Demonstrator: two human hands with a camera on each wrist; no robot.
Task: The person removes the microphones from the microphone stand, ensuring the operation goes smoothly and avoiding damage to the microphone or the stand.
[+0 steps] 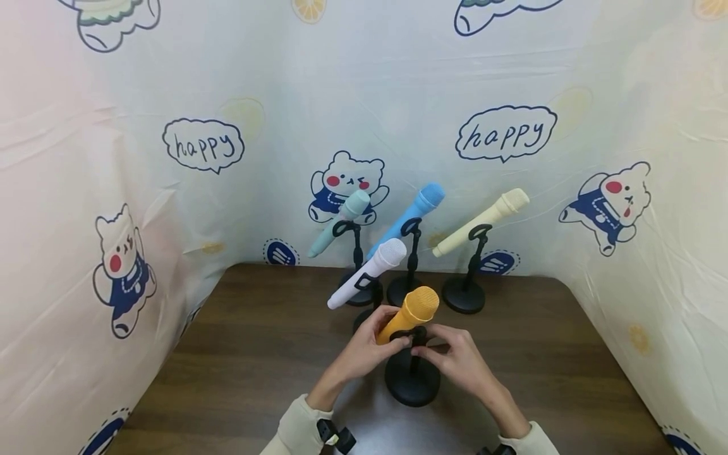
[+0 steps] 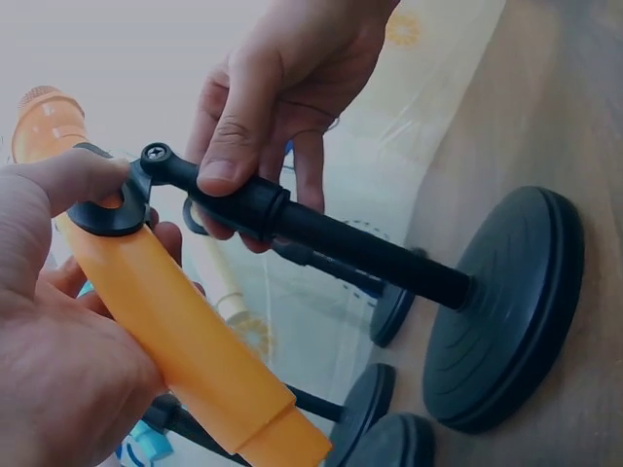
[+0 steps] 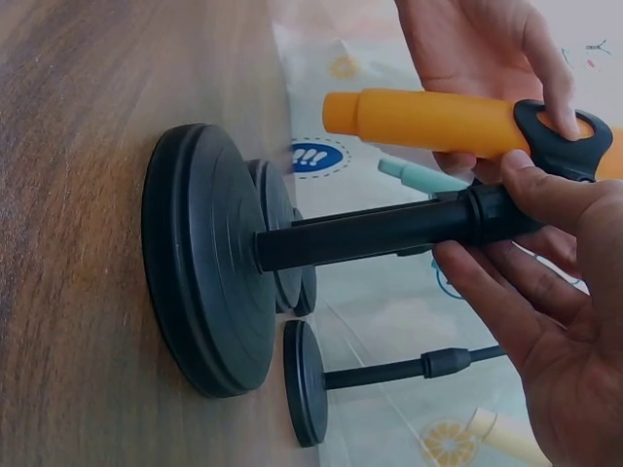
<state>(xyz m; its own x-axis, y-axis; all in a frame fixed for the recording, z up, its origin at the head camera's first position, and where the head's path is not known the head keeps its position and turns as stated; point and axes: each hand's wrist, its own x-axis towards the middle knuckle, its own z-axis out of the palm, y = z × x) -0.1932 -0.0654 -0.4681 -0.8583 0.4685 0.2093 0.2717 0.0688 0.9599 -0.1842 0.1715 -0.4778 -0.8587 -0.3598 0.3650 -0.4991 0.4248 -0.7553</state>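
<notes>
An orange microphone [image 1: 419, 306] sits tilted in the ring clip [image 2: 110, 216] of a black desk stand [image 1: 412, 383]. My left hand [image 1: 364, 351] holds the microphone from the left, its thumb on the clip and its fingers behind the body. From the other side, my right hand [image 1: 459, 361] pinches the upper pole of the stand between thumb and fingers, just below the clip joint, as the right wrist view shows at the collar [image 3: 487, 214]. The stand's round base [image 3: 209, 263] is on the brown table [image 1: 256, 360].
Behind my hands, a white microphone [image 1: 370, 273], a teal one [image 1: 340, 221], a blue one [image 1: 418, 205] and a cream one [image 1: 483, 221] lean in similar black stands. A printed cloth [image 1: 398, 82] hangs behind and along both sides of the table.
</notes>
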